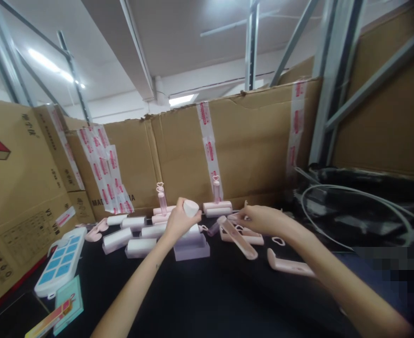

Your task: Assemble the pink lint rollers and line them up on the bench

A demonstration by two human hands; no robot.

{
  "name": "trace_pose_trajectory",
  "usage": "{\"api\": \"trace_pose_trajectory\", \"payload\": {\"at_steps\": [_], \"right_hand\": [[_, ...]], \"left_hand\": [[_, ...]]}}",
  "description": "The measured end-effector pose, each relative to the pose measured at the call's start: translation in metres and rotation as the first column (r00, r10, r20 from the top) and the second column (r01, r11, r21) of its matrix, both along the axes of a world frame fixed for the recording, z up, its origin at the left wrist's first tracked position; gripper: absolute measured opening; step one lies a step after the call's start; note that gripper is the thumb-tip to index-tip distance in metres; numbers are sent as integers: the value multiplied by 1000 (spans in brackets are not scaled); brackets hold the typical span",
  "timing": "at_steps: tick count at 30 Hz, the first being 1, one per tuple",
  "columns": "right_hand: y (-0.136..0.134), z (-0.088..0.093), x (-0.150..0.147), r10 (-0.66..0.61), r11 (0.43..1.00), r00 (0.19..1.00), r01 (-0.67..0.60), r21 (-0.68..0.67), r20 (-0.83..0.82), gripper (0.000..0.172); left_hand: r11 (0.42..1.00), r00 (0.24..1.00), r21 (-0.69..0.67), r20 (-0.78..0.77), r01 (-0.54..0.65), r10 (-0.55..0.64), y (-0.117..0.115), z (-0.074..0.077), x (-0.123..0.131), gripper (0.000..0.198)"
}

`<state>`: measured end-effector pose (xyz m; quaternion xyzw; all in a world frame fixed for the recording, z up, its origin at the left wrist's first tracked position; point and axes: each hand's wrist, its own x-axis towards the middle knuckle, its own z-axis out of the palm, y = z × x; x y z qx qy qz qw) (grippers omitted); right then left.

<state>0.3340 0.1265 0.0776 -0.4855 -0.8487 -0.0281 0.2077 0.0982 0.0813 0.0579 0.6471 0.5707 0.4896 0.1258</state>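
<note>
My left hand (pixel 180 222) is wrapped round a white roll (pixel 191 208), one round end facing me. Below it stands an open lilac box (pixel 192 252) with a white roll in it. My right hand (pixel 259 219) has its fingers bent together among pale pink plastic parts; what they hold is too small and blurred to tell. Beside those fingers, a long pink half-shell (pixel 241 240) leans across another pink shell (pixel 255 238). To the right lie a pink heart-shaped ring (pixel 278 241) and a pink piece with a curved end (pixel 291 267), partly behind my right forearm.
Several white rolls (pixel 141 247) in lilac boxes lie at left. Pink holders with heart-topped sticks (pixel 216 190) stand by the cardboard wall (pixel 178 155). A power strip (pixel 60 263), teal packet (pixel 69 303) and dark bundle with a cable (pixel 355 206) flank the dark table (pixel 207 300).
</note>
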Motion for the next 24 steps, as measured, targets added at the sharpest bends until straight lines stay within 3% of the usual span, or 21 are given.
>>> {"api": "trace_pose_trajectory", "payload": {"at_steps": [4,7,9,12,17,21,24], "right_hand": [[-15,32,-27,54,997,998,-56,60,33,20],[-25,42,-61,200,977,971,-187,101,-133,29],[-26,39,-82,290,956,918,-288,50,-269,30],[-19,24,-102,300,938,885,-342,-60,-355,27],[-1,3,-106,315,906,859,-399,-141,-403,25],[6,-2,-107,293,897,839,-407,-171,-457,23],[8,0,-106,284,894,817,-415,-168,-502,23]], "left_hand": [[1000,998,-7,-53,-21,20,0,-5,-10,25],[998,993,-19,-108,-53,51,-1,-9,-11,24],[997,985,-38,-166,-60,53,-2,-10,-12,27],[995,962,-74,-269,-66,44,-3,-9,-18,31],[992,917,-106,-398,-66,18,0,-8,-28,33],[993,922,-102,-387,-55,12,2,-10,-31,32],[995,955,-94,-295,-43,13,3,-9,-33,34]]}}
